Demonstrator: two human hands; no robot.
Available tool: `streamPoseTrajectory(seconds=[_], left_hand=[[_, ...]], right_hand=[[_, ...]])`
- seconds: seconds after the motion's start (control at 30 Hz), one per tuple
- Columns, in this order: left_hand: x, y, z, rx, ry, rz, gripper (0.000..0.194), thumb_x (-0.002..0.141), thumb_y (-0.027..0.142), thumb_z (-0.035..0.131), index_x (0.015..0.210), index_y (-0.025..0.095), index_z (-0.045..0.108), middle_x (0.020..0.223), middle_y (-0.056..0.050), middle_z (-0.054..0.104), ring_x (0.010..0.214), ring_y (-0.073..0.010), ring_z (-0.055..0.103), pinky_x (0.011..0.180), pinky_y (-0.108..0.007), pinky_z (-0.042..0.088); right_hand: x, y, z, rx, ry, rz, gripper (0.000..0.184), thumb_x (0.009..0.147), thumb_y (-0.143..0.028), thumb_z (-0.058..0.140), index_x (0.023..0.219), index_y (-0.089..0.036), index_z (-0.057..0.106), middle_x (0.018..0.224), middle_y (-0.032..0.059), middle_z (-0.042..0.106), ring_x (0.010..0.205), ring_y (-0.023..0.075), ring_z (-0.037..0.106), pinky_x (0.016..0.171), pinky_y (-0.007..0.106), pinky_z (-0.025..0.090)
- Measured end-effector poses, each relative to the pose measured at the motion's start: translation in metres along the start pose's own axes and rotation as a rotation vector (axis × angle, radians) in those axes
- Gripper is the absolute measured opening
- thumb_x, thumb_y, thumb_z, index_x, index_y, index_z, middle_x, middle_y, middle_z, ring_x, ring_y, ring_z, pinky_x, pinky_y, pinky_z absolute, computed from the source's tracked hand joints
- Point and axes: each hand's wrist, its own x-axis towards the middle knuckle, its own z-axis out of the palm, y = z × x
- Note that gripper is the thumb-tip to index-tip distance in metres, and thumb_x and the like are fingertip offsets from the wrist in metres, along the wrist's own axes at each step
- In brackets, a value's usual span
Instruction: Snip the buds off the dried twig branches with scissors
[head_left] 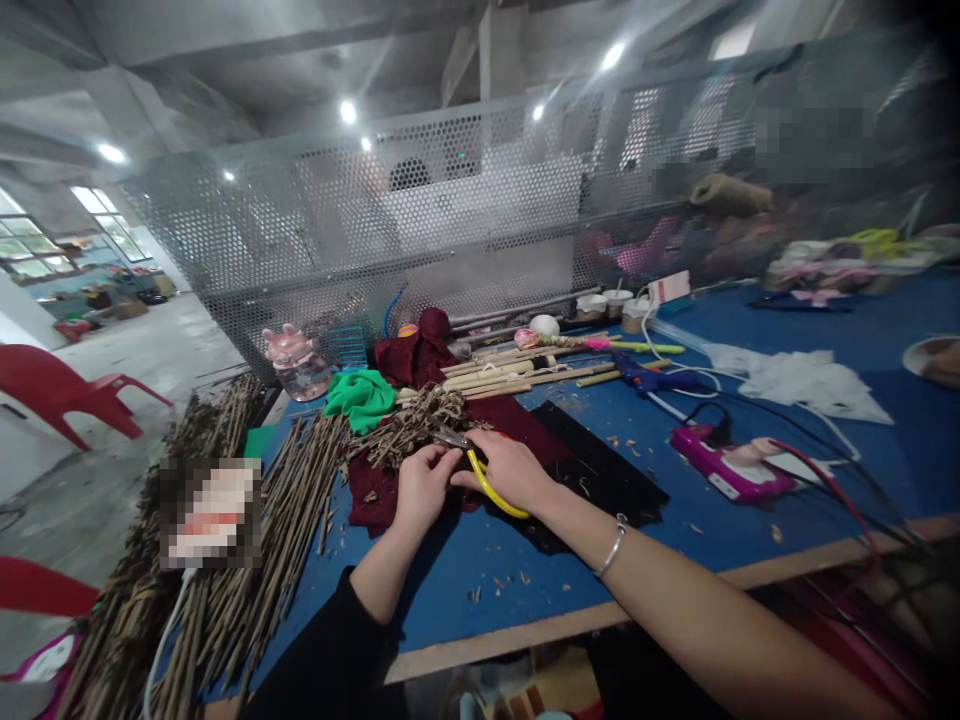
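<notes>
My right hand (510,470) is wrapped round a pair of yellow-handled shears (495,492), whose metal blades point left at a heap of dried twigs (416,425). Beside the blades, my left hand (421,488) has its thumb and fingers pinched together at the near edge of the heap. What lies between those fingertips is too small to make out. Under the hands and heap is a dark red cloth (371,505), with a black cloth (600,470) to its right.
Long dry stalks (277,520) lie in bundles along the left edge. A green cloth (360,398) and pink jar (296,360) stand behind. Pale sticks (495,375) lie at the back. On the right are a blue glue gun (645,378) and a purple power strip (727,465) with cables.
</notes>
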Motion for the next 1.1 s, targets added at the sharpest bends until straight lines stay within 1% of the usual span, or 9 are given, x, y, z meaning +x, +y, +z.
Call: streamPoseTrajectory(seconds=[0.13, 0.27, 0.47, 0.6, 0.67, 0.8, 0.93, 1.0, 1.1], left_hand=[[0.0006, -0.0029, 0.0023, -0.144, -0.004, -0.058, 0.032, 0.067, 0.042, 0.062, 0.076, 0.012, 0.067, 0.066, -0.002, 0.064, 0.054, -0.0095, 0.051, 0.052, -0.019, 0.04], [0.0015, -0.0041, 0.0021, -0.161, 0.004, -0.091, 0.031, 0.066, 0.042, 0.064, 0.075, 0.012, 0.067, 0.065, -0.001, 0.063, 0.053, -0.0085, 0.05, 0.052, -0.019, 0.04], [0.0013, -0.0055, 0.0019, -0.158, -0.006, -0.126, 0.035, 0.065, 0.044, 0.065, 0.076, 0.011, 0.066, 0.053, 0.002, 0.057, 0.044, -0.0063, 0.043, 0.044, -0.018, 0.034], [0.0019, -0.0044, 0.0014, -0.178, -0.023, -0.137, 0.036, 0.065, 0.045, 0.064, 0.075, 0.01, 0.065, 0.053, 0.001, 0.057, 0.045, -0.0068, 0.045, 0.046, -0.018, 0.035], [0.0027, -0.0034, 0.0006, -0.177, -0.006, -0.13, 0.035, 0.065, 0.044, 0.063, 0.074, 0.011, 0.065, 0.055, 0.001, 0.057, 0.046, -0.0071, 0.046, 0.047, -0.018, 0.036], [0.0035, -0.0013, -0.0014, -0.102, 0.033, -0.07, 0.031, 0.067, 0.043, 0.062, 0.068, 0.012, 0.064, 0.054, 0.0, 0.059, 0.048, -0.0088, 0.049, 0.048, -0.019, 0.037], [0.0028, -0.0012, -0.0015, -0.06, 0.03, -0.052, 0.03, 0.066, 0.041, 0.062, 0.068, 0.012, 0.066, 0.055, -0.002, 0.061, 0.05, -0.0107, 0.052, 0.051, -0.021, 0.04], [0.0024, -0.0017, -0.0013, -0.062, 0.022, -0.057, 0.03, 0.066, 0.041, 0.062, 0.068, 0.012, 0.066, 0.054, -0.002, 0.062, 0.05, -0.0109, 0.052, 0.051, -0.021, 0.04], [0.0024, -0.0022, -0.002, -0.055, 0.021, -0.057, 0.028, 0.066, 0.04, 0.062, 0.066, 0.012, 0.065, 0.054, -0.001, 0.061, 0.048, -0.0101, 0.051, 0.049, -0.02, 0.038]], right_hand=[[0.0008, -0.0007, -0.0028, 0.016, -0.012, 0.02, 0.049, 0.074, -0.058, 0.055, 0.106, -0.02, 0.052, 0.094, 0.0073, 0.063, 0.088, 0.021, 0.059, 0.07, 0.027, 0.041], [0.0013, -0.0028, -0.0054, -0.006, -0.036, 0.036, 0.048, 0.075, -0.058, 0.053, 0.106, -0.021, 0.054, 0.094, 0.0071, 0.065, 0.086, 0.022, 0.061, 0.067, 0.026, 0.04], [0.0014, -0.0018, -0.0046, -0.005, -0.061, 0.089, 0.048, 0.077, -0.058, 0.05, 0.111, -0.024, 0.054, 0.093, 0.0073, 0.066, 0.086, 0.0224, 0.063, 0.066, 0.025, 0.04], [0.0011, -0.0016, -0.0041, -0.017, -0.087, 0.124, 0.043, 0.08, -0.057, 0.047, 0.107, -0.025, 0.055, 0.087, 0.0063, 0.067, 0.083, 0.0224, 0.064, 0.063, 0.025, 0.039], [0.0006, -0.0026, -0.0044, -0.039, -0.07, 0.116, 0.045, 0.078, -0.059, 0.048, 0.106, -0.024, 0.055, 0.088, 0.0064, 0.066, 0.083, 0.0227, 0.063, 0.063, 0.026, 0.039], [-0.0005, -0.0054, -0.0036, -0.069, -0.016, 0.052, 0.055, 0.07, -0.061, 0.056, 0.106, -0.02, 0.051, 0.094, 0.0085, 0.062, 0.089, 0.023, 0.058, 0.069, 0.029, 0.04], [-0.0002, -0.0058, -0.0009, -0.055, -0.001, 0.01, 0.06, 0.067, -0.06, 0.061, 0.108, -0.018, 0.049, 0.096, 0.0096, 0.058, 0.091, 0.0223, 0.055, 0.076, 0.031, 0.039], [0.0001, -0.0054, -0.0008, -0.04, -0.013, 0.006, 0.06, 0.067, -0.058, 0.062, 0.109, -0.018, 0.049, 0.097, 0.0095, 0.058, 0.092, 0.0223, 0.055, 0.077, 0.031, 0.039], [-0.0001, -0.0052, -0.0034, -0.022, -0.046, 0.016, 0.055, 0.07, -0.059, 0.058, 0.108, -0.02, 0.051, 0.095, 0.0082, 0.06, 0.091, 0.0221, 0.057, 0.073, 0.029, 0.039]])
